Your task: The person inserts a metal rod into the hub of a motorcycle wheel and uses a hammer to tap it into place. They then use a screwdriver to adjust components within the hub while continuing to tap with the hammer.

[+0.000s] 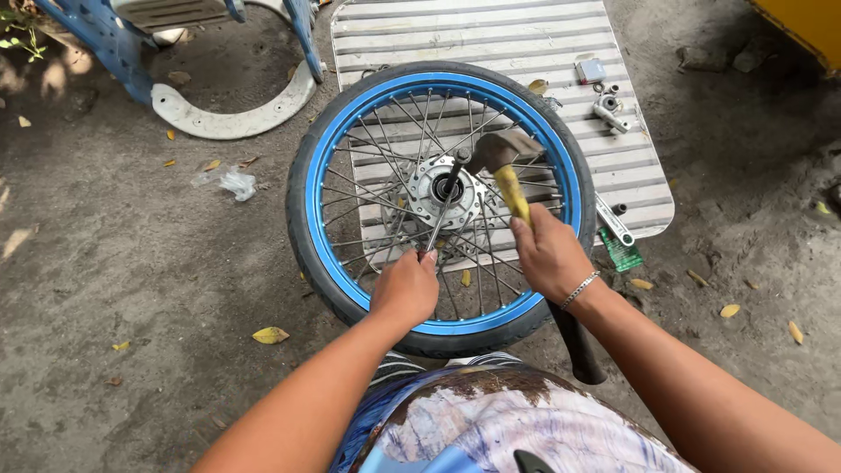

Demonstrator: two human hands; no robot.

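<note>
Landmark: spoked motorcycle wheel [326, 219] with a blue rim and black tyre, lying flat, partly on the dirt and partly on a ribbed white panel [491, 35].
Around the wheel: on the panel beyond its far right edge lie small metal fittings [607, 109] and a small grey box [590, 70]; a wrench [615, 222] and a green scrap [622, 254] lie just right of the tyre. A white curved plastic piece [229, 118] and a blue frame [105, 44] sit off its far left. Dry leaves are scattered about.
In the way: the spokes cross over the hub [434, 197].
Punch rod: a thin metal rod [441, 213] leans from the near side, its tip at the hub centre.
Hammer: hammer [511, 171] with its head over the hub, right of the rod's tip; the yellow handle runs back toward the person.
Left hand [405, 287]: clenched on the rod's near end.
Right hand [549, 254]: closed round the hammer handle, bracelet at the wrist.
</note>
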